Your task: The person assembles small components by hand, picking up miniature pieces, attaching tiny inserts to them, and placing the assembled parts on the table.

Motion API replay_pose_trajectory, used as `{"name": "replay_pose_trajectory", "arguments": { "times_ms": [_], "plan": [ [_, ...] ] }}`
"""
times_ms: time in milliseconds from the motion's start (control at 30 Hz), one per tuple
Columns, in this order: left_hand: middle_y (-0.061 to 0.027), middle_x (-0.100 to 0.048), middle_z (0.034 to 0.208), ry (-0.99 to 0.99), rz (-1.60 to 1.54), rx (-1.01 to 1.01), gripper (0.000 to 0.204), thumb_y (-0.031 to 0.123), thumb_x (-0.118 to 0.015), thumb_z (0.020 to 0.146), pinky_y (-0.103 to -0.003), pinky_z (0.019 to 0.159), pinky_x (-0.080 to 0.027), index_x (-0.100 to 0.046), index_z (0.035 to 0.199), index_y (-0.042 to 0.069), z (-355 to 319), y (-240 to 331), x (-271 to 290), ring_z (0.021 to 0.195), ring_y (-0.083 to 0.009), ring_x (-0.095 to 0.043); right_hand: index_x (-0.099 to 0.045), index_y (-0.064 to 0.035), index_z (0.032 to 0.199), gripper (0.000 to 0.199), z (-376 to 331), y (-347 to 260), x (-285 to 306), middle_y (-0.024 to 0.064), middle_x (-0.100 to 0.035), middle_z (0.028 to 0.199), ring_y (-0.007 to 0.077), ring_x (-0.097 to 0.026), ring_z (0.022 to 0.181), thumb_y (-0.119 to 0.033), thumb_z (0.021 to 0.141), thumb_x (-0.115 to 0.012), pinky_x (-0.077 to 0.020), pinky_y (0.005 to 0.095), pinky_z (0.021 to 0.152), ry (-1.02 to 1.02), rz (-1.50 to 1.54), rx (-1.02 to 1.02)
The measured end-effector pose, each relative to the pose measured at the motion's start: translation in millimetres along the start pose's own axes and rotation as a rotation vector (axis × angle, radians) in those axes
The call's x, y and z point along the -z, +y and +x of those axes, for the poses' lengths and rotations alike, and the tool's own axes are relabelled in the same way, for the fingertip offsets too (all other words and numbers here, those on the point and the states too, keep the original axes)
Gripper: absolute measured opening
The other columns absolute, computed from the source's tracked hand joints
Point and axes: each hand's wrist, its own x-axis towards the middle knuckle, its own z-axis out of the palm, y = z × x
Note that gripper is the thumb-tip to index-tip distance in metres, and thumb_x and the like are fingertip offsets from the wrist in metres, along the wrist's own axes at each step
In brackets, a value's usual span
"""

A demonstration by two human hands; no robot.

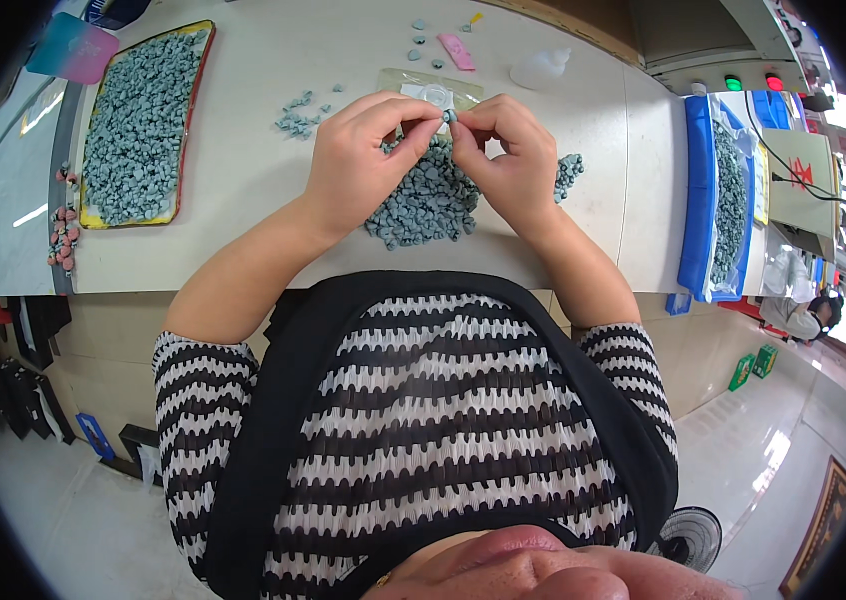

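My left hand (363,155) and my right hand (508,150) meet above the white table (243,200), fingertips pinched together on one small grey-blue piece (449,116). Right under both hands lies a heap of the same small grey-blue pieces (423,205). A clear plastic bag (433,90) lies just behind the fingertips. A few loose pieces (298,115) sit to the left of my left hand.
A yellow-rimmed tray (138,120) full of grey-blue pieces lies at the far left, with small pink pieces (63,240) beside it. A blue tray (713,200) of pieces stands at the right. A pink item (458,50) and a pale bottle (541,70) lie at the back.
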Motion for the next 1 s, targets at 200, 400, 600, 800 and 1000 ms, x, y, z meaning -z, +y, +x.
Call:
{"name": "replay_pose_trajectory", "arguments": {
  "times_ms": [200,400,600,800,1000],
  "plan": [
    [-0.0059,-0.066,0.079,0.01,0.028,-0.026,0.011,0.002,-0.071,0.079,-0.027,0.057,-0.047,-0.068,0.09,0.002,1.4,-0.3,-0.5,0.067,-0.0167,-0.06,-0.064,0.0007,0.082,0.012,0.3,0.0,-0.3,0.0054,-0.06,0.074,0.011,-0.055,0.058,0.005,0.073,-0.071,-0.046,0.0233,0.052,0.007,-0.032,0.016],
    [-0.0062,-0.066,0.08,0.016,0.039,-0.041,0.012,0.001,-0.071,0.078,-0.028,0.058,-0.048,-0.067,0.089,0.003,0.5,0.0,0.0,0.068,-0.0183,-0.061,-0.064,0.0007,0.082,0.013,0.0,0.4,-1.0,0.0054,-0.06,0.074,0.0112,-0.056,0.058,0.004,0.072,-0.071,-0.0459,0.0231,0.052,0.011,-0.042,0.058],
    [-0.0059,-0.066,0.08,0.018,0.031,-0.052,0.012,0.0,-0.071,0.078,-0.027,0.058,-0.047,-0.068,0.09,0.002,-1.0,-2.2,0.5,0.067,-0.0156,-0.059,-0.064,0.0009,0.082,0.013,0.3,1.2,0.3,0.0057,-0.06,0.074,0.0119,-0.056,0.059,0.005,0.072,-0.071,-0.0466,0.024,0.053,-0.007,-0.036,0.076],
    [-0.005,-0.065,0.079,-0.002,-0.005,-0.005,0.011,0.001,-0.071,0.079,-0.026,0.057,-0.046,-0.068,0.09,0.002,0.2,1.0,2.0,0.065,-0.0133,-0.057,-0.064,0.001,0.082,0.013,1.1,0.7,1.3,0.0057,-0.06,0.073,0.0123,-0.057,0.059,0.005,0.071,-0.072,-0.0467,0.0241,0.054,-0.018,-0.017,0.081],
    [-0.0039,-0.066,0.077,0.016,-0.029,-0.008,0.008,0.003,-0.071,0.079,-0.026,0.054,-0.044,-0.068,0.087,0.003,0.8,-0.2,1.0,0.062,-0.0136,-0.056,-0.064,0.001,0.082,0.014,0.4,1.3,1.1,0.0058,-0.06,0.073,0.0129,-0.057,0.059,0.004,0.071,-0.072,-0.0468,0.0244,0.054,-0.016,-0.019,0.073]
  ]
}}
